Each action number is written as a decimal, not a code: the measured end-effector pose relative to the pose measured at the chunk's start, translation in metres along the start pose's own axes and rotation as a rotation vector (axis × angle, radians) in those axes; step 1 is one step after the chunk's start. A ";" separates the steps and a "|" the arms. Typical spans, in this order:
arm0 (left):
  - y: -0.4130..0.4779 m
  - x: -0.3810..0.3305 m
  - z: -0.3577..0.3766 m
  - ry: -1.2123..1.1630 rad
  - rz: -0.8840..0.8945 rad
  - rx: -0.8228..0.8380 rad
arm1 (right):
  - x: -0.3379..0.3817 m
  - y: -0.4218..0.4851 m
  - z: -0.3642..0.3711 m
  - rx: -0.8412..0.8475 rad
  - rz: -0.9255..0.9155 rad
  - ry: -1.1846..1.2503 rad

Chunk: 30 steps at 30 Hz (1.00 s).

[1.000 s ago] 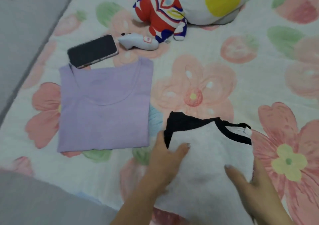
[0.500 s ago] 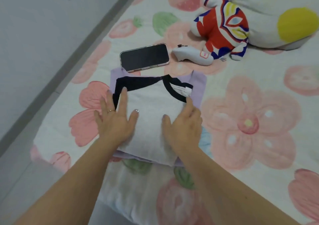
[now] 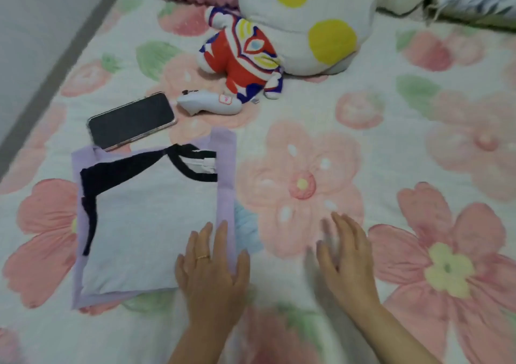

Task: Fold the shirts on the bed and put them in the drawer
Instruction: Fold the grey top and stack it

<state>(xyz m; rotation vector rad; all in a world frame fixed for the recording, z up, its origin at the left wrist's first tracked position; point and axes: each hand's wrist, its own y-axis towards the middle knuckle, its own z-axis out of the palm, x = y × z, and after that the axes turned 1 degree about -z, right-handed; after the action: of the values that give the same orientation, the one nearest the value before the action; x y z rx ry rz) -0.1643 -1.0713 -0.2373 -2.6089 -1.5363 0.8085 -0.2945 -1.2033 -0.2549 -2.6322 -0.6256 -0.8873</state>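
Two stacked shirts (image 3: 150, 224) lie partly under the left hand (image 3: 212, 271), right hand (image 3: 346, 257) apart.

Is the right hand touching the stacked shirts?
No, the right hand is over the bedspread, apart from the stacked shirts.

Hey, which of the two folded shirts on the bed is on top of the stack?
The white shirt with the black collar and sleeve is on top; the lavender shirt lies beneath it, showing only as a border around its edges.
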 end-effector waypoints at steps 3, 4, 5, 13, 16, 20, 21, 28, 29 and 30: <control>-0.028 -0.063 0.027 -0.065 0.095 0.156 | -0.099 -0.026 -0.082 -0.140 0.355 -0.098; -0.034 -0.084 0.037 -0.047 0.155 0.193 | -0.131 -0.035 -0.109 -0.173 0.472 -0.116; -0.041 -0.105 0.047 -0.024 0.214 0.234 | -0.160 -0.045 -0.134 -0.207 0.578 -0.125; -0.068 -0.258 0.149 0.010 0.589 0.534 | -0.343 -0.098 -0.240 -0.399 0.900 -0.132; -0.084 -0.314 0.187 -0.020 0.665 0.576 | -0.394 -0.100 -0.258 -0.442 0.955 -0.190; -0.104 -0.393 0.246 -0.045 0.824 0.612 | -0.432 -0.096 -0.250 -0.503 0.972 -0.377; -0.109 -0.415 0.261 -0.058 0.866 0.613 | -0.435 -0.093 -0.246 -0.536 0.964 -0.391; -0.180 -0.564 0.356 -0.164 1.058 0.649 | -0.466 -0.086 -0.232 -0.681 0.943 -0.428; -0.191 -0.577 0.367 -0.161 1.144 0.575 | -0.469 -0.085 -0.229 -0.687 0.947 -0.438; -0.201 -0.589 0.377 -0.146 1.214 0.509 | -0.472 -0.084 -0.227 -0.686 0.946 -0.447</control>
<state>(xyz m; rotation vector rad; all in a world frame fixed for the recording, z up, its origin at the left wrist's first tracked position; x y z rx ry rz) -0.7185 -1.5422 -0.2615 -2.8343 0.4445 1.1714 -0.7864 -1.3673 -0.3652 -3.1522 0.9866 -0.2106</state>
